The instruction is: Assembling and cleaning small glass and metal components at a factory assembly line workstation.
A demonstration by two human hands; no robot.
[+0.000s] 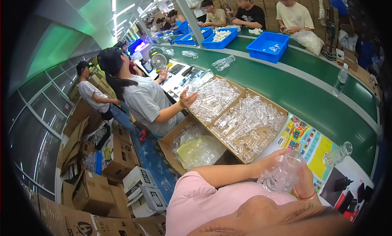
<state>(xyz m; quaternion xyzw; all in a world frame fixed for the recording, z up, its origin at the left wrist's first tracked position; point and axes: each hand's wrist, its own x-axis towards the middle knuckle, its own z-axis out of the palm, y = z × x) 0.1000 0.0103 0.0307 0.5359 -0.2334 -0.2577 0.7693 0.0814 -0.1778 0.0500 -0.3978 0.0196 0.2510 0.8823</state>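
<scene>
Close in front of my pink shirt I hold a clear, ridged, bottle-shaped plastic part point(284, 173). From its left side my left hand point(267, 164) grips it, fingers closed round it. On the opposite side my right hand point(305, 182), with a red string at the wrist, is wrapped about it too. Another clear plastic part point(338, 154) of similar look lies on the table to the right. Beyond my left forearm, a shallow cardboard tray point(281, 110) holds many small clear plastic pieces point(250, 121).
A second tray of clear pieces point(214, 98) adjoins the first, near a co-worker point(143, 97). Below stands a carton with plastic bags point(196, 148). A printed colourful sheet point(304, 132) lies on the table. Past it runs a green conveyor point(310, 103) with a water bottle point(340, 80) and blue bins point(267, 52).
</scene>
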